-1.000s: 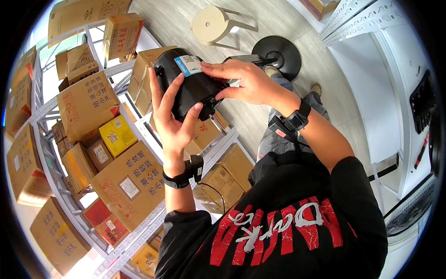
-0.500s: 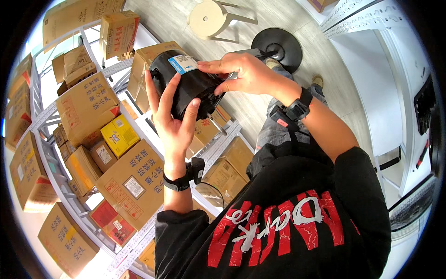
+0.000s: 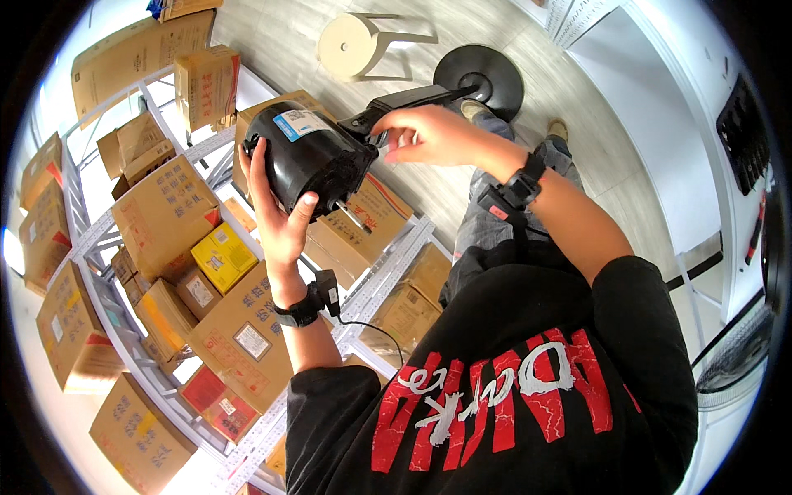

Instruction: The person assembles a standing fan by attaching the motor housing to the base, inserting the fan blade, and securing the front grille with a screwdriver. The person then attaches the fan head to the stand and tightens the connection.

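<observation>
A black electric motor (image 3: 301, 165) with a blue-and-white label on its rounded side and a thin metal shaft at its lower right end is in my left hand (image 3: 279, 223). The fingers of that hand reach up the left side of the motor, and the thumb presses near the shaft end. My right hand (image 3: 425, 136) hovers just right of the motor, apart from it. Its fingers are bent and loosely spread, with nothing visible between them. Both wrists wear black straps with small devices.
Left of me stands a white metal shelf rack (image 3: 91, 219) stacked with cardboard boxes (image 3: 165, 206) and a yellow box (image 3: 223, 257). Ahead are a beige stool (image 3: 346, 48) and a black stand on a round base (image 3: 487, 82). A white desk (image 3: 639, 124) lies to the right.
My right hand has come off the motor, its fingers drawing back to the right. The motor has shifted slightly left in my left hand, showing more of its shaft end.
</observation>
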Action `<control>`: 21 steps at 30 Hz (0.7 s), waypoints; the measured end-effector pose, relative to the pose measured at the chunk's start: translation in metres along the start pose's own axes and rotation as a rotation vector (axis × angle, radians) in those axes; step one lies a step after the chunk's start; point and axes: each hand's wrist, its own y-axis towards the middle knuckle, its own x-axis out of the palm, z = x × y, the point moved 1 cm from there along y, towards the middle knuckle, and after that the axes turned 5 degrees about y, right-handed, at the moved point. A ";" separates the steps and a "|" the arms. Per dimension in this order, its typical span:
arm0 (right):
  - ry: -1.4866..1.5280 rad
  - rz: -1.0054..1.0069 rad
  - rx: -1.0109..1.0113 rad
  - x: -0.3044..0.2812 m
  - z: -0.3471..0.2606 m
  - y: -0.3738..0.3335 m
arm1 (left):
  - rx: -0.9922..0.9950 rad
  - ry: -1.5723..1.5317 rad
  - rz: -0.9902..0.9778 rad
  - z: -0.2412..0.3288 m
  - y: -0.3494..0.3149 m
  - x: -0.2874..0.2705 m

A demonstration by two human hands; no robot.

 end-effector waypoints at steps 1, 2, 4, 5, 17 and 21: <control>-0.003 -0.011 -0.005 0.005 -0.001 0.001 | -0.008 -0.047 0.017 0.003 0.001 0.003; 0.004 -0.001 -0.041 0.009 -0.002 0.004 | 0.002 -0.025 0.063 0.003 0.000 0.005; -0.002 0.019 -0.099 0.012 -0.003 0.008 | 0.023 0.025 0.101 0.002 -0.004 0.007; -0.013 0.030 -0.122 0.012 -0.003 0.011 | 0.031 0.051 0.119 0.001 -0.005 0.007; -0.059 0.060 -0.218 0.015 -0.004 0.020 | 0.030 0.024 0.217 0.008 -0.003 0.014; -0.187 -0.046 -0.153 0.003 -0.009 0.027 | -0.004 0.152 0.270 0.015 -0.004 0.017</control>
